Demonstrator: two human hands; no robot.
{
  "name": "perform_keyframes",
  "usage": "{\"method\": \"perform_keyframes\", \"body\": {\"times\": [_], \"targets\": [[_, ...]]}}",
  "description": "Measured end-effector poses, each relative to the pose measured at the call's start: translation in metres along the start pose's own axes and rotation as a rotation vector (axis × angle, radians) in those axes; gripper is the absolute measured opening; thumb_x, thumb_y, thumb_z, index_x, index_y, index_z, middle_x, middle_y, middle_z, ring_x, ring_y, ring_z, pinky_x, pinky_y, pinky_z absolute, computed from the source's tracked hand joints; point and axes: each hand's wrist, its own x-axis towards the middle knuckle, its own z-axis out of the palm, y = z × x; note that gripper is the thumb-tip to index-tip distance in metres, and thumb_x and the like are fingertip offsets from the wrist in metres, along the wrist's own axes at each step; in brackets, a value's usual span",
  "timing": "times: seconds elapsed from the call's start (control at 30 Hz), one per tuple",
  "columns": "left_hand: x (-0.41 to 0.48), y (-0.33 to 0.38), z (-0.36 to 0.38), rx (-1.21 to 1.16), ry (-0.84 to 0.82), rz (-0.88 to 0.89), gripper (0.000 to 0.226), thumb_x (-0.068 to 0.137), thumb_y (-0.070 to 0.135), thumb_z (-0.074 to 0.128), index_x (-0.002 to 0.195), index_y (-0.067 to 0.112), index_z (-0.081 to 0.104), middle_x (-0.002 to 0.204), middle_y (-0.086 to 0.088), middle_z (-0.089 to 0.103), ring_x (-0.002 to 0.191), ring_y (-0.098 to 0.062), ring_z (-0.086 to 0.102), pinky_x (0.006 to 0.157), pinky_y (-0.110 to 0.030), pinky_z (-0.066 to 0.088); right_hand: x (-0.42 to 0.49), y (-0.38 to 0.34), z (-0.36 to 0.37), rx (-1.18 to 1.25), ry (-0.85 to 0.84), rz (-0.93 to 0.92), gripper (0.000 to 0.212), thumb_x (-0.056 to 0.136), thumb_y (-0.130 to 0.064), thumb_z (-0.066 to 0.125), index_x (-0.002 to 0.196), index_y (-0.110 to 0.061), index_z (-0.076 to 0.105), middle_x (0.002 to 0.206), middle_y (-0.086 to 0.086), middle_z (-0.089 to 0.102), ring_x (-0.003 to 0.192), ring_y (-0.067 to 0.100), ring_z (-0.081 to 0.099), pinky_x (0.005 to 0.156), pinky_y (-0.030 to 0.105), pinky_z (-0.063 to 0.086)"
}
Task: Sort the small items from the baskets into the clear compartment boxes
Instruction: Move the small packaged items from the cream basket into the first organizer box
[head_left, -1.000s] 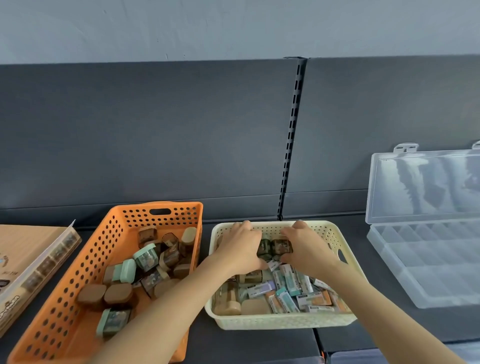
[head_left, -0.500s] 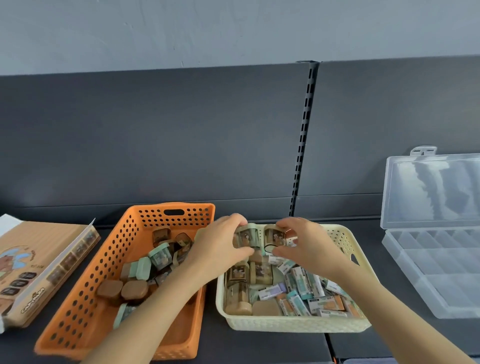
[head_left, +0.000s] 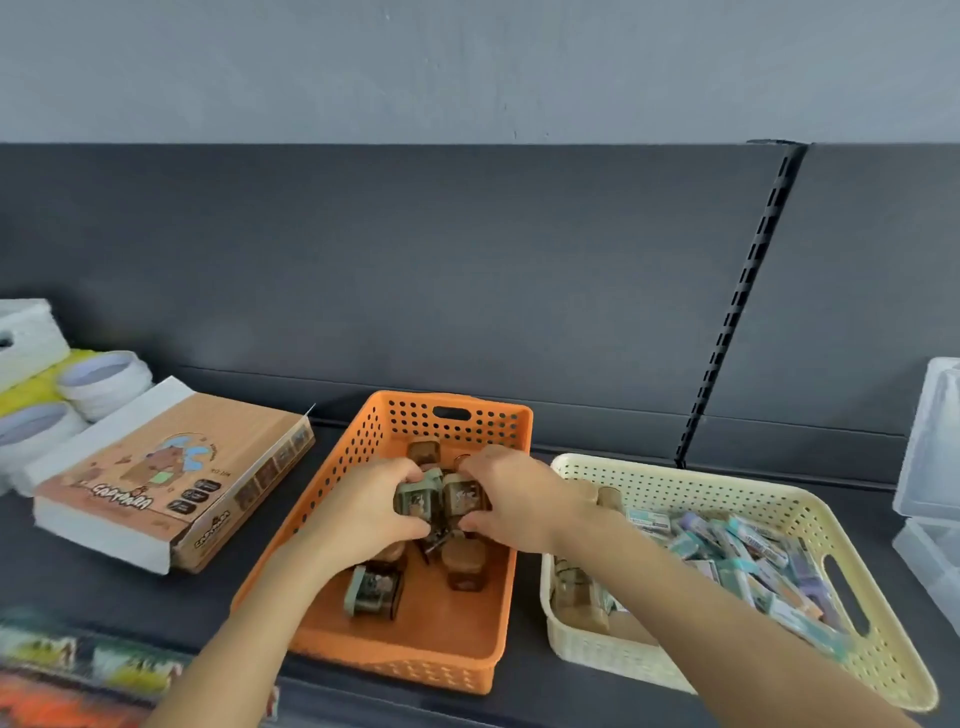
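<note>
Both hands work over the orange basket. The left hand has its fingers curled closed around a green-capped piece; the right hand is closed likewise on a brown piece. The two pieces are pressed side by side between the hands, raised above the basket floor. More pieces of the same kind remain in the basket, among them a green one lying near the front and a brown one just beside it. The cream basket, right of the orange one, holds a dense layer of small flat packs. The clear box is only partly in view at the far right edge; its compartments cannot be made out from here. Risk assessment: the clear box is well apart from the hands, and the transfer path crosses the cream basket. A piece released early would probably fall among the packs and mix the two kinds. Several pieces held at once give each finger little contact, so a slip is likely if the hands separate quickly. Low-hanging pieces may also catch on a basket rim.
</note>
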Motion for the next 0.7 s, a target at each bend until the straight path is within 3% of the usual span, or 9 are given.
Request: {"method": "perform_keyframes", "body": {"times": [0.17,0.37,0.43,0.5,0.63,0.7], "targets": [[-0.004,-0.002,0.001,-0.062,0.001,0.027,0.057,0.078,0.034,0.074,0.130,0.029,0.051,0.128,0.011,0.051,0.112,-0.007,0.050,0.093,-0.024,0.043,0.007,0.001,0.007,-0.010,-0.044,-0.001,0.033,0.081,-0.037,0.066,0.104,-0.016,0.056,0.106,0.002,0.057,0.095,0.020,0.055,0.080,0.034,0.049],[-0.001,0.026,-0.003,-0.187,-0.002,0.178,0.055,0.078,0.035,0.074,0.128,0.035,0.051,0.125,0.022,0.047,0.116,0.002,0.046,0.096,-0.019,0.041,-0.020,0.017,-0.022,0.158,0.090,0.059,0.052,0.083,-0.031,0.070,0.131,-0.024,0.051,0.126,-0.005,0.056,0.114,0.012,0.052,0.093,0.025,0.043],[0.002,0.040,-0.001,-0.236,-0.028,0.227,0.052,0.077,0.036,0.074,0.125,0.036,0.053,0.121,0.026,0.048,0.112,0.006,0.047,0.092,-0.014,0.040,-0.035,0.033,-0.031,0.148,0.132,0.124,0.053,0.084,-0.029,0.069,0.133,-0.025,0.051,0.130,-0.005,0.055,0.118,0.012,0.051,0.096,0.022,0.039],[0.005,0.055,0.004,-0.247,-0.065,0.287,0.053,0.078,0.037,0.074,0.126,0.036,0.053,0.125,0.023,0.051,0.113,0.005,0.047,0.095,-0.018,0.043,-0.052,0.049,-0.036,0.108,0.136,0.213,0.051,0.085,-0.029,0.068,0.133,-0.024,0.052,0.132,-0.005,0.054,0.120,0.012,0.051,0.097,0.021,0.038],[0.010,0.083,0.022,-0.162,-0.176,0.401,0.054,0.078,0.041,0.071,0.128,0.037,0.051,0.128,0.018,0.047,0.117,0.000,0.044,0.098,-0.025,0.042,-0.082,0.075,-0.033,0.042,0.003,0.337,0.043,0.085,-0.030,0.066,0.127,-0.026,0.056,0.129,-0.007,0.058,0.110,0.010,0.054,0.090,0.021,0.043],[0.014,0.092,0.031,-0.089,-0.240,0.422,0.057,0.078,0.043,0.070,0.131,0.037,0.048,0.134,0.015,0.043,0.122,-0.004,0.040,0.102,-0.030,0.038,-0.092,0.082,-0.025,0.045,-0.101,0.367,0.047,0.085,-0.029,0.064,0.131,-0.026,0.053,0.131,-0.006,0.056,0.113,0.012,0.053,0.094,0.025,0.045]]}}
